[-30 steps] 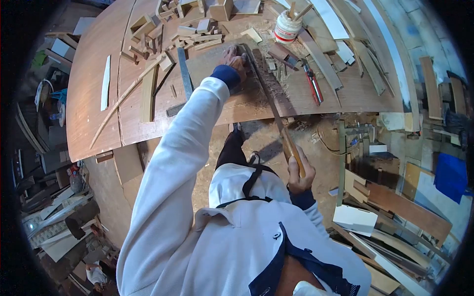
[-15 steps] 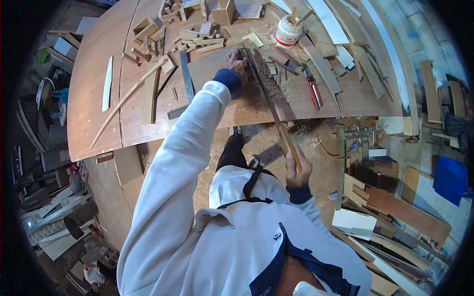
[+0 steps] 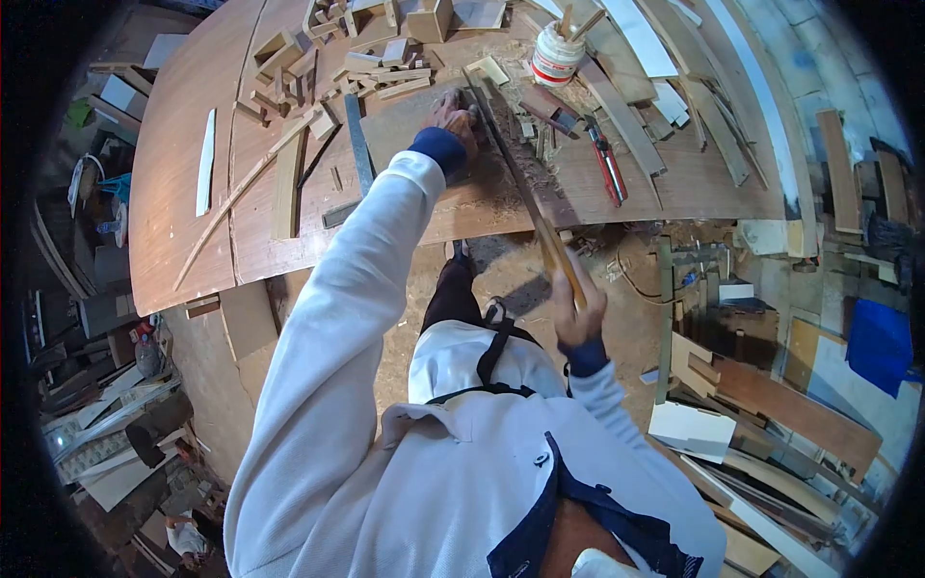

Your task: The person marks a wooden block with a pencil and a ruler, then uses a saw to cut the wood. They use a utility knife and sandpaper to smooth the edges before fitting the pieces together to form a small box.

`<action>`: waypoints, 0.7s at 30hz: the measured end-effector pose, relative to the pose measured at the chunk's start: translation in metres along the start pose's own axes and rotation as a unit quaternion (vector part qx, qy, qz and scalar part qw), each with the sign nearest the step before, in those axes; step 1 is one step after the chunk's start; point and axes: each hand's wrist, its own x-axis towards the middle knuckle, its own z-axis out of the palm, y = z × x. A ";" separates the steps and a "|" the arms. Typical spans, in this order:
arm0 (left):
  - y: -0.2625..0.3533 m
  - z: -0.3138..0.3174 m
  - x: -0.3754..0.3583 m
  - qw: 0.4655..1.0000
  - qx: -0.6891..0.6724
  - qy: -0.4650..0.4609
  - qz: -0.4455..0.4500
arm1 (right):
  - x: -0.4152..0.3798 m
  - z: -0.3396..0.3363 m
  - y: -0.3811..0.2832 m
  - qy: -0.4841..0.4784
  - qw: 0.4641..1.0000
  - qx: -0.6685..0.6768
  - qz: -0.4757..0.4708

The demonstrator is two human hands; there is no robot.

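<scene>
A long narrow saw (image 3: 514, 173) with a yellowish wooden handle runs from the board toward my body. My right hand (image 3: 579, 306) is wrapped round its handle, beyond the table's front edge. On the dark flat board (image 3: 397, 135) lies my left hand (image 3: 454, 123), just left of the blade, with its fingers bent; whether they hold a small piece is hidden. Sawdust and small offcuts (image 3: 541, 140) lie right of the blade. A grey metal strip (image 3: 358, 140) rests at the board's left side.
Wood blocks (image 3: 392, 60) and small frames sit at the table's back. A white tub (image 3: 556, 60) with sticks and a red cutter (image 3: 607, 166) are to the right, beside long planks (image 3: 621, 114). Scrap boards (image 3: 790, 405) lean at the lower right.
My right hand and the saw handle have moved slightly forward, toward the table. My left hand stays on the board. The whole view has shifted a little.
</scene>
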 end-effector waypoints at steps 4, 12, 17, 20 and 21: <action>0.004 -0.020 0.007 0.993 0.046 -0.111 -0.008 | 0.045 0.027 -0.003 0.029 0.987 -0.003 -0.160; -0.014 0.011 0.011 0.999 0.011 0.002 0.037 | -0.014 -0.015 -0.036 -0.033 0.997 0.036 0.058; 0.002 -0.012 0.008 0.993 0.056 -0.101 -0.017 | 0.052 0.024 -0.029 -0.008 0.999 -0.002 -0.051; -0.011 0.014 0.013 0.981 -0.131 -0.124 -0.064 | 0.030 0.022 -0.017 -0.008 0.998 0.020 -0.055; -0.002 0.007 0.003 0.996 0.019 -0.086 0.005 | 0.023 0.013 -0.035 -0.032 0.999 -0.007 0.001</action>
